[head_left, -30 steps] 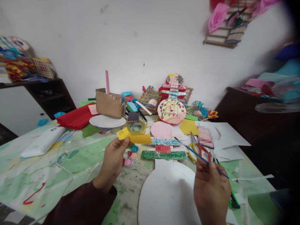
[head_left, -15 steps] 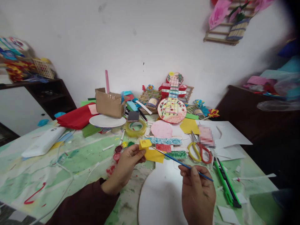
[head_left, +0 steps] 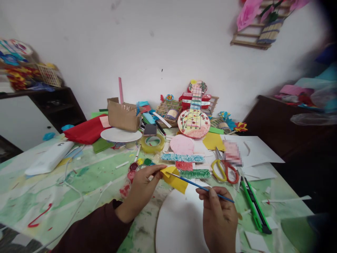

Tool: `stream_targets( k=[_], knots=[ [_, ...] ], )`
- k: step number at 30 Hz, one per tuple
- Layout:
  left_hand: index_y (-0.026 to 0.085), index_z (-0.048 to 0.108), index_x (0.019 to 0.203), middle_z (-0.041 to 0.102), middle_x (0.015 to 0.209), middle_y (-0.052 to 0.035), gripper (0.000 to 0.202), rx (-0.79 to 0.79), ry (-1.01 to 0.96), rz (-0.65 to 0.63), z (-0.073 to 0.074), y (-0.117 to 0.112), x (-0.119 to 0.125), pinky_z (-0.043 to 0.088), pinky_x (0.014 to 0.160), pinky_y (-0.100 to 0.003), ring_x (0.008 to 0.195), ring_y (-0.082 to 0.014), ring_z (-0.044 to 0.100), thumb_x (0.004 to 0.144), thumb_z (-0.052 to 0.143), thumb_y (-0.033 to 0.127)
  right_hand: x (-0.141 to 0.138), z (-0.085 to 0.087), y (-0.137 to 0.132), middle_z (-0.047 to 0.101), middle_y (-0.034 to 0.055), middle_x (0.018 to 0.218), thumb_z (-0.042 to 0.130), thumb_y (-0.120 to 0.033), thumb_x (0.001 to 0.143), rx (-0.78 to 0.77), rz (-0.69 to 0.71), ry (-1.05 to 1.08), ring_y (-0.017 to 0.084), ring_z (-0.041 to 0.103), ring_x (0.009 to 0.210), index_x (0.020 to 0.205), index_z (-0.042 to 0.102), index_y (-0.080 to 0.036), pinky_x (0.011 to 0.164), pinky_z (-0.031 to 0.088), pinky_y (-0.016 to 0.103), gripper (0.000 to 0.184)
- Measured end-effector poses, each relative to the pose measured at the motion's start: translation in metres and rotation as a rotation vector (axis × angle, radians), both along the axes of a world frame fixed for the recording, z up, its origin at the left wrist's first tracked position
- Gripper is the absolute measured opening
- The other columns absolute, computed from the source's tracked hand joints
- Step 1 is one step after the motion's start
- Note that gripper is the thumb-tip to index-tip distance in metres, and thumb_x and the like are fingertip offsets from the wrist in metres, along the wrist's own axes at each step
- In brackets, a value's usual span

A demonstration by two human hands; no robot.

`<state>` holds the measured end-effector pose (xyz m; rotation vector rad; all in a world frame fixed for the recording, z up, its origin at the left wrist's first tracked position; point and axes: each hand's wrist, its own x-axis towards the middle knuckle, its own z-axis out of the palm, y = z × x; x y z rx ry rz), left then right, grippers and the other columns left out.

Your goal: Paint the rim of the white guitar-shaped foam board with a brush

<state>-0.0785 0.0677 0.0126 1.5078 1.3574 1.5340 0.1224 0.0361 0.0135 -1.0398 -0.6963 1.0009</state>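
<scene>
A folded piece of yellow paper (head_left: 177, 183) is pinched at its upper left corner by my left hand (head_left: 146, 181). My right hand (head_left: 219, 212) grips a thin blue paintbrush (head_left: 200, 186), its tip touching the yellow paper near the fold. Below both hands lies a white round board (head_left: 181, 218), partly covered by my right hand. Just beyond the paper are a green-painted strip (head_left: 195, 174), a blue-painted strip (head_left: 183, 158) and a pink rounded piece (head_left: 181, 144). Small paint pots (head_left: 133, 166) stand behind my left hand.
Yellow-and-red handled scissors (head_left: 219, 169) and a green utility knife (head_left: 254, 203) lie at the right. A tape roll (head_left: 152, 143), a phone (head_left: 150, 130) and a cardboard box (head_left: 123, 116) stand farther back. A painted paper instrument (head_left: 194, 123) leans against the wall. A white cable (head_left: 75, 189) crosses the left.
The yellow paper has tilted and its folded flap has opened out lower down. My right hand and the brush have moved slightly left, and the brush tip has shifted left on the paper.
</scene>
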Motion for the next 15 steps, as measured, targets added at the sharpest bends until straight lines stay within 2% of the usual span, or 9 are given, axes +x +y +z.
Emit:
stream_targets(
  k=[4, 9, 15],
  knots=[
    [0.024, 0.076, 0.094, 0.075, 0.096, -0.0039, 0.02, 0.004, -0.051, -0.013, -0.001, 0.001, 0.0, 0.051, 0.083, -0.033, 0.089, -0.0214, 0.067, 0.076, 0.067, 0.026, 0.001, -0.004, 0.001, 0.072, 0.0008, 0.071, 0.072, -0.046, 0.075, -0.02, 0.019, -0.041, 0.014, 0.062, 0.069, 0.085, 0.055, -0.02, 0.069, 0.045, 0.029, 0.032],
    [0.019, 0.072, 0.101, 0.073, 0.101, -0.0066, 0.025, -0.04, -0.197, -0.094, 0.003, 0.001, 0.004, 0.057, 0.076, -0.032, 0.089, -0.0214, 0.069, 0.079, 0.065, 0.029, 0.001, -0.005, 0.001, 0.072, 0.002, 0.074, 0.071, -0.049, 0.075, -0.07, 0.023, -0.079, 0.015, 0.061, 0.069, 0.086, 0.054, -0.02, 0.07, 0.046, 0.031, 0.035],
    [0.017, 0.072, 0.101, 0.074, 0.101, -0.0084, 0.026, -0.103, -0.33, -0.175, 0.009, -0.002, 0.005, 0.058, 0.073, -0.031, 0.084, -0.0209, 0.07, 0.079, 0.066, 0.028, 0.001, -0.006, 0.004, 0.072, 0.003, 0.077, 0.068, -0.045, 0.079, -0.035, 0.016, -0.094, 0.016, 0.063, 0.068, 0.088, 0.053, -0.019, 0.071, 0.045, 0.032, 0.031]
  ],
)
